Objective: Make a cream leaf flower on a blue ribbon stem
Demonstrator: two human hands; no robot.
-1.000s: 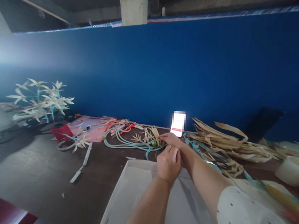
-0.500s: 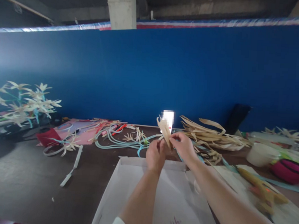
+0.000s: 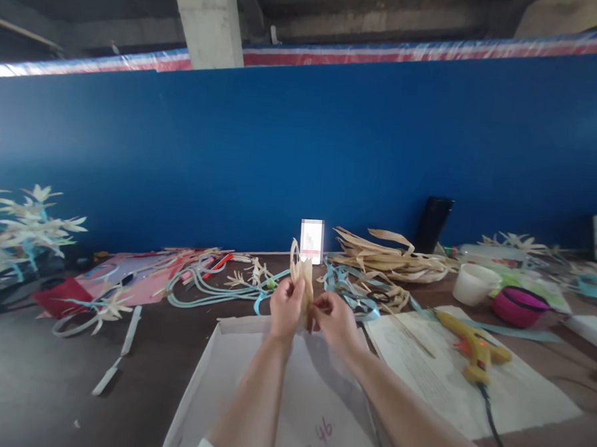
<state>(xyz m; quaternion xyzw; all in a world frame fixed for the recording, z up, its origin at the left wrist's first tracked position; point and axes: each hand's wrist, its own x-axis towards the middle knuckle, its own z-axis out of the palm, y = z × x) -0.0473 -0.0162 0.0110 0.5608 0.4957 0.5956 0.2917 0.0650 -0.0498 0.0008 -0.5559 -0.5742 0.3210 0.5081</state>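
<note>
Between my hands stands a piece of dried corn husk (image 3: 306,281), tan and frayed at its top. My left hand (image 3: 287,308) is closed on its left side, thumb against the husk. With pinched fingertips my right hand (image 3: 334,321) grips its lower end from the right. Both hands are over the far edge of a shallow white box (image 3: 250,381), which has handwriting in it. Behind the husk a small bright white card or screen (image 3: 312,237) leans by the blue wall. A pile of dried husks (image 3: 396,261) lies to the right of it.
A yellow hot glue gun (image 3: 477,346) lies on a paper sheet (image 3: 421,363), its cord running forward. Beyond are a white cup (image 3: 475,284) and a magenta bowl (image 3: 520,306). Coiled pale-blue tubing (image 3: 209,293) and husk flowers (image 3: 33,226) are on the left. A blue partition (image 3: 282,149) closes the back.
The view has turned to the right. My right hand has moved from the husk's upper right side down to its lower end, and the husk now stands more upright.
</note>
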